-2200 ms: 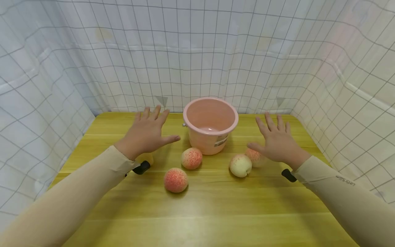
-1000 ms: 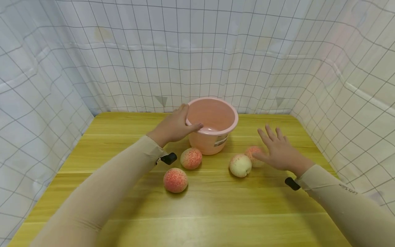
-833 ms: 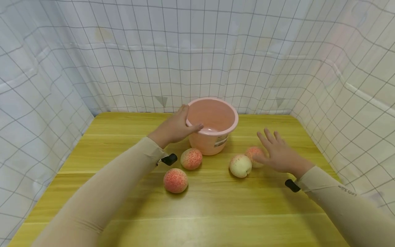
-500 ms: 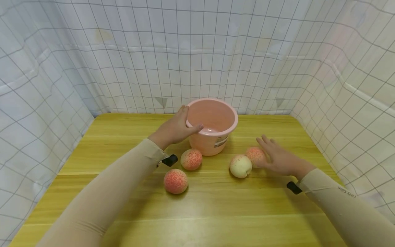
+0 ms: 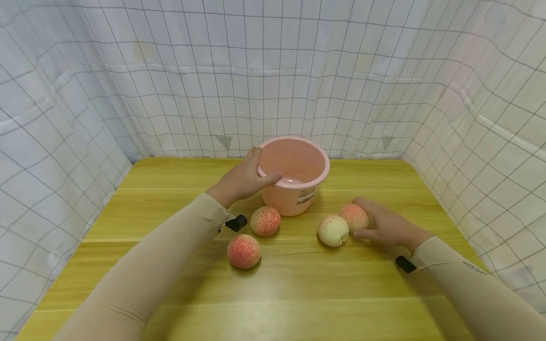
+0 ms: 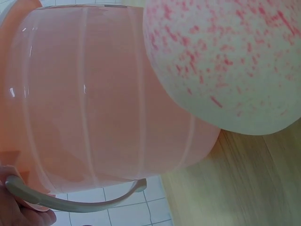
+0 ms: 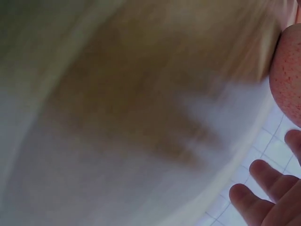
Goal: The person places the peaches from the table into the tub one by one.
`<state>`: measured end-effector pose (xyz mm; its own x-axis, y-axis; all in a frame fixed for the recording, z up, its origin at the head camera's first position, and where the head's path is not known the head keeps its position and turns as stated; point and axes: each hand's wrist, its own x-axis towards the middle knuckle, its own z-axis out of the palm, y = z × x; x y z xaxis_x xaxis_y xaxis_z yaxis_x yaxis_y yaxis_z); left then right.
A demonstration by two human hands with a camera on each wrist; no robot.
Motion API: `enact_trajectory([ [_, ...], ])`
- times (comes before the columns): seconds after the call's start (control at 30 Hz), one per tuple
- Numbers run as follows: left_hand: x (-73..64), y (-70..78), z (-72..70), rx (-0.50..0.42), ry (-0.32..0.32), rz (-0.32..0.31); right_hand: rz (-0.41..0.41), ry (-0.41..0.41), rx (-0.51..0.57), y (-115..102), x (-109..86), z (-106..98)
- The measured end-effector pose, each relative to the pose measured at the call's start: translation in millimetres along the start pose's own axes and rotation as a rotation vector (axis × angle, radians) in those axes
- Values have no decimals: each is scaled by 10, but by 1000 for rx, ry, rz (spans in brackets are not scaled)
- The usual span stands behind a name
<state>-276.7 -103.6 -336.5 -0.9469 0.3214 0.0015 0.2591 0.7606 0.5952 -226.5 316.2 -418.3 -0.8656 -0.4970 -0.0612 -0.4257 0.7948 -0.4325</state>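
A pink plastic bucket (image 5: 292,201) stands upright towards the back of the wooden table. My left hand (image 5: 241,180) grips its left rim, thumb over the edge, the other fingers outside; the left wrist view shows fingertips (image 6: 35,217) beside the grey handle (image 6: 89,205). On the right, my right hand (image 5: 386,225) reaches round a reddish peach (image 5: 354,218), fingers behind and thumb in front. In the right wrist view its fingers (image 7: 270,181) are spread near the peach (image 7: 288,75); firm contact is not plain. A pale peach (image 5: 332,231) lies just left of that one.
A speckled peach (image 5: 265,221) sits close in front of the bucket, and a redder peach (image 5: 243,251) lies nearer to me. White gridded curtains (image 5: 281,85) enclose the table (image 5: 298,303) at the back and sides. A blurred pale shape covers much of the right wrist view.
My left hand moved right onto the bucket's rim and has stayed there. My right hand has lowered and its fingers have come round the reddish peach. Bucket and peaches have not moved.
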Motion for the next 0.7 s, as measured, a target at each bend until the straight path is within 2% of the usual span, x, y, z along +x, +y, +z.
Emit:
enact_trajectory([
  [0.13,-4,13,6,-7,-1,-4,-2,1,48,52,22,23],
  [0.37,-15,22,-4,-15,3,7,20,-33,47,81,51,-12],
  [0.7,-19,5,6,-38,1,4,38,-95,122,101,76,-43],
])
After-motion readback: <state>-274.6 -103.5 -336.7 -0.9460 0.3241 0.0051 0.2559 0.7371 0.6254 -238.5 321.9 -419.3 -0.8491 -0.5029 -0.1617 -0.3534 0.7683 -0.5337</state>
